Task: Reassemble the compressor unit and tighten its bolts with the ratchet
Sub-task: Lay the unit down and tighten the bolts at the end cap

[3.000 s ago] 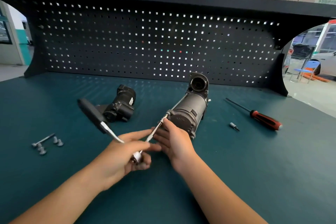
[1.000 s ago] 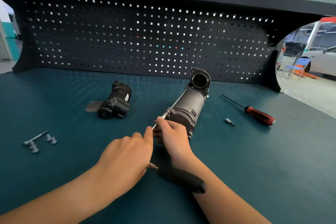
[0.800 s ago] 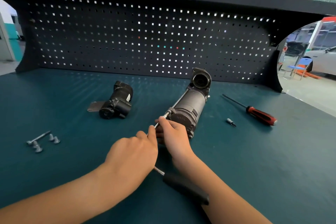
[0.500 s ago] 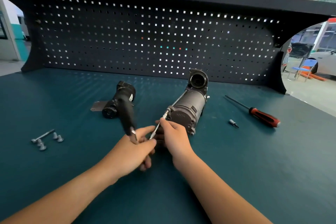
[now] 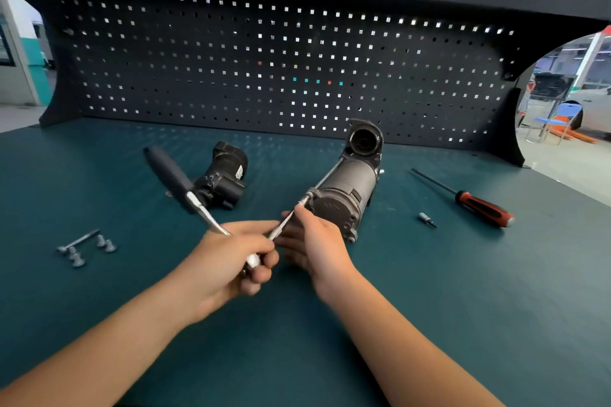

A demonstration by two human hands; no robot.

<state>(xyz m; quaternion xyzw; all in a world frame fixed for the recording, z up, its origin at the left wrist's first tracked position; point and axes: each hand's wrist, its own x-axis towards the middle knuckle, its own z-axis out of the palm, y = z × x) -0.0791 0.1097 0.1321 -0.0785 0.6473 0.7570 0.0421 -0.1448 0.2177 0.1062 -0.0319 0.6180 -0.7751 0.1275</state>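
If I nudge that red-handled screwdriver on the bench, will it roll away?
Likely a short roll: the screwdriver lies flat and its handle looks roundish. The bench mat looks matte, so it probably stops soon. The slim metal shaft should stay stiff when lifted.

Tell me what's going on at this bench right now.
A person is tightening a bolt on the grey compressor unit, which lies on the teal workbench. The left hand grips the ratchet near its head, with the black handle pointing up and left. The right hand pinches the extension bar where it meets the unit's near end. A separate black housing lies behind. Loose bolts sit to the left, and a screwdriver and a bit to the right.
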